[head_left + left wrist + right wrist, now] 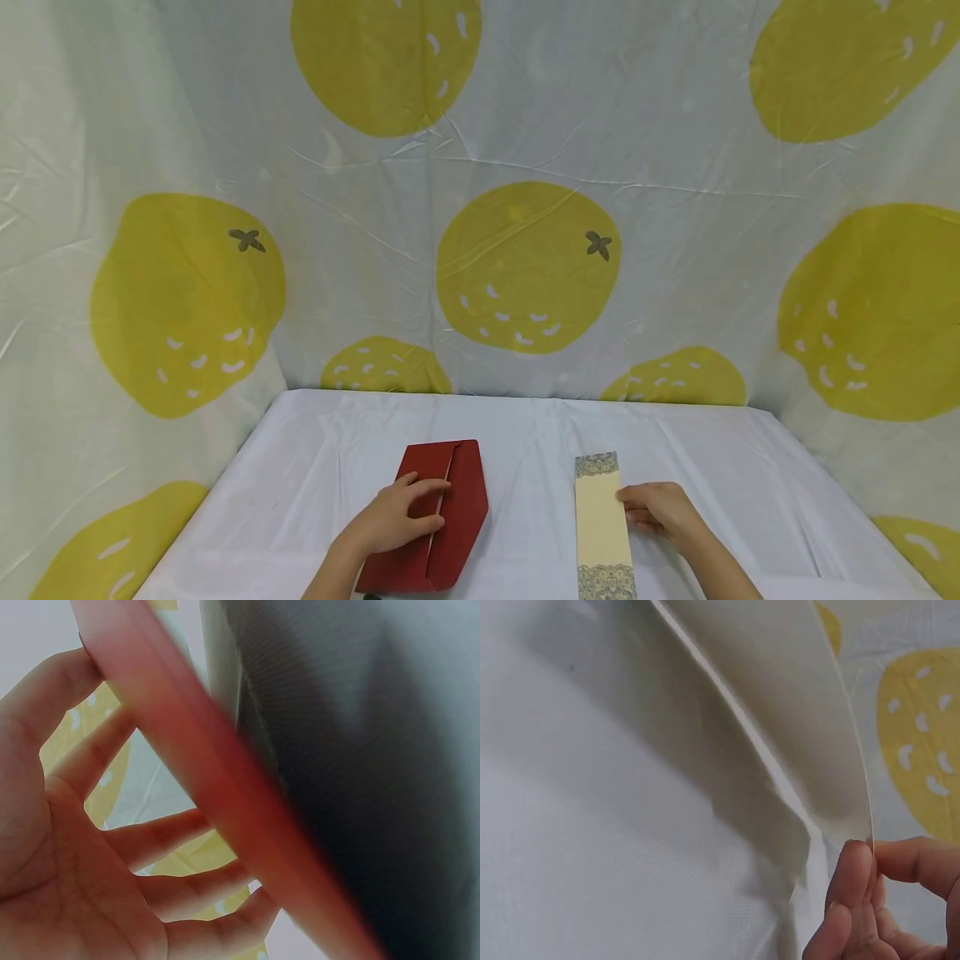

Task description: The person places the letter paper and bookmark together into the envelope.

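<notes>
A dark red envelope (468, 500) with a pointed flap is at the left of the white-covered table in the head view. My left hand (397, 512) rests over it, fingers spread and touching its face beside the flap's edge. The left wrist view shows the fingertips of this hand (97, 847) against the blurred red envelope (217, 765). To the right is a long cream card strip (602, 517) with grey lace-like patterns at both ends. My right hand (663, 508) pinches its right edge between thumb and fingers. The strip (810, 697) bends slightly in the right wrist view.
White cloth covers the table (532, 433) in soft folds. Behind and at the sides hangs a pale curtain (660, 275) printed with yellow fruit. A small dark object (371, 597) shows partly at the bottom edge near the envelope.
</notes>
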Available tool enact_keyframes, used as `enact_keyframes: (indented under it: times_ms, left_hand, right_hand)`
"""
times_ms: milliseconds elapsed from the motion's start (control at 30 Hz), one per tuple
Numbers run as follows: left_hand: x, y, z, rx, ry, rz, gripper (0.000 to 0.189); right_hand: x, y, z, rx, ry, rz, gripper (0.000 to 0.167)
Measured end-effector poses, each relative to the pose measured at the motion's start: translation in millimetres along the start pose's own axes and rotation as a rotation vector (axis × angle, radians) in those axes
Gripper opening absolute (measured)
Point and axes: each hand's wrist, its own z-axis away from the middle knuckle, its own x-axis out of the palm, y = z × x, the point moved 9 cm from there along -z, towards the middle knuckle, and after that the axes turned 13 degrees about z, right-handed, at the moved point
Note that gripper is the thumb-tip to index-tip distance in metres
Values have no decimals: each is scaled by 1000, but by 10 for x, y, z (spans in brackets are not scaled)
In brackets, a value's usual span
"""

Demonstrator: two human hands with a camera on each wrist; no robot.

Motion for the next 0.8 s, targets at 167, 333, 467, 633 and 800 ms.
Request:
enact_keyframes:
  times_ms: [167,333,467,633,800]
  left_hand:
    - [-4,-1,4,0,3,-2,45]
    - [-4,-4,2,0,8,-4,45]
    - [-5,-4,3,-2,9,-5,45]
    - [-6,1,3,-3,9,-10,45]
    - [-8,4,3,-4,6,-11,44]
  right_hand:
    - [16,-25,35,-36,-13,-32,35]
    - [50,-82,83,-67,-53,-79,34]
    - [83,-153,132,-93,-93,-113,34]
    - [142,-261,192,-133,-157,-145,31]
    - [203,-340,217,-169,-223,-176,25]
